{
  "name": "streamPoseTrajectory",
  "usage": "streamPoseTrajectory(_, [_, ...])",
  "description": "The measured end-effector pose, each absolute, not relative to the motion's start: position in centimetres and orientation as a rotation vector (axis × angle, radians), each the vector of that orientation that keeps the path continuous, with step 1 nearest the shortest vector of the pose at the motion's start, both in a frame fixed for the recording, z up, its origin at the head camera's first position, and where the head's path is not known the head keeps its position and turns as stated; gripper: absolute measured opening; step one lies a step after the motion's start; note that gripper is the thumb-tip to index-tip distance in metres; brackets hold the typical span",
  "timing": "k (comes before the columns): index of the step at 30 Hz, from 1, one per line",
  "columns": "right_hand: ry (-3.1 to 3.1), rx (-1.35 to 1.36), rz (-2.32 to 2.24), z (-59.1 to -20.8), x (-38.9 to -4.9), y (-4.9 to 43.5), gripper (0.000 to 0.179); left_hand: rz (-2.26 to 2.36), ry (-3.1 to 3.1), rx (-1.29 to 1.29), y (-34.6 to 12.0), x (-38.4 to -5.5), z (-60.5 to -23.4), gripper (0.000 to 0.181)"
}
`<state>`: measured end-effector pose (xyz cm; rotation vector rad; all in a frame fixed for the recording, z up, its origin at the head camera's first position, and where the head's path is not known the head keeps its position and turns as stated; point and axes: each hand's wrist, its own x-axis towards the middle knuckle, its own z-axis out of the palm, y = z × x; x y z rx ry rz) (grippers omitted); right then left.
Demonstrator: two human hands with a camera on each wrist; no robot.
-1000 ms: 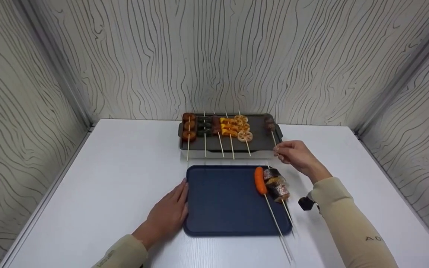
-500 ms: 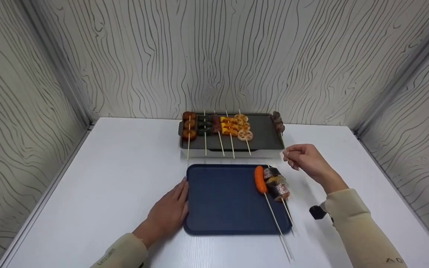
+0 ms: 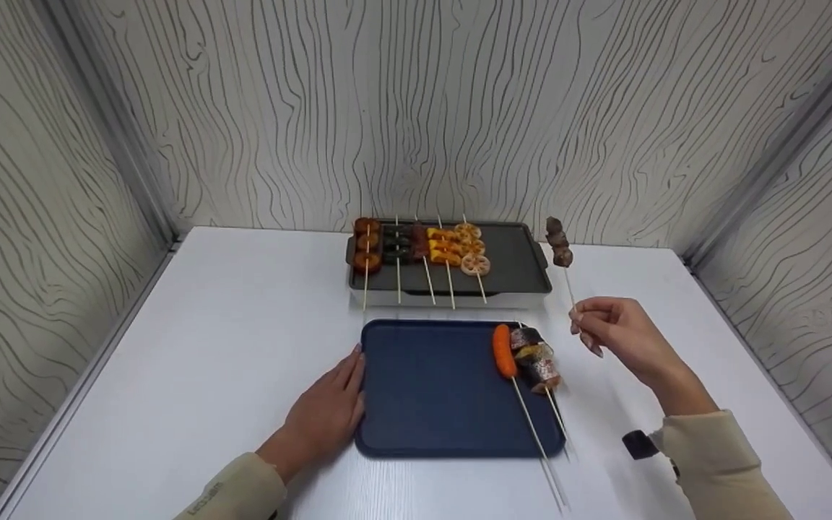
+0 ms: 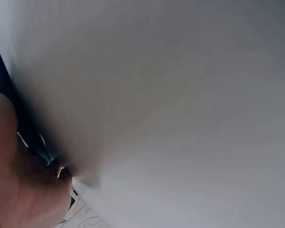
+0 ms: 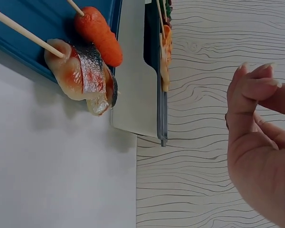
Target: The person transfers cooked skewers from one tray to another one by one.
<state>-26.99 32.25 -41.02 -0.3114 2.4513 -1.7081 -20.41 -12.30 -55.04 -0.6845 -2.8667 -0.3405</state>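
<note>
My right hand (image 3: 629,336) pinches the stick of a skewer of brown meat chunks (image 3: 559,244), held up to the right of the grill plate. In the right wrist view the same hand (image 5: 261,137) shows its thumb and fingertips together; the meat is hidden there. Along the left rim of the dark blue tray (image 3: 430,397) lies my left hand (image 3: 326,412), fingers extended and touching the edge. On the tray's right side sit an orange sausage skewer (image 3: 504,351) and a fish skewer (image 3: 537,359), their sticks overhanging the front.
Behind the tray stands a dark grill plate (image 3: 513,263) on a light base. It bears several skewers, among them lotus root slices (image 3: 475,264), yellow pieces (image 3: 445,247) and round brown pieces (image 3: 367,244). A patterned wall (image 3: 416,108) closes off the back of the white table (image 3: 243,310).
My right hand has lifted the meat skewer off the grill plate and carried it right and toward me. The left hand and the tray have stayed put.
</note>
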Motion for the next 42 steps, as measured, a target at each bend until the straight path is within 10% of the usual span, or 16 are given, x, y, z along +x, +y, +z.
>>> streamPoseTrajectory(42, [2.245, -0.305, -1.421, -45.2, -17.7, 30.4, 0.015, -0.397, -2.906, -0.705, -12.3, -20.2, -54.6, 0.059])
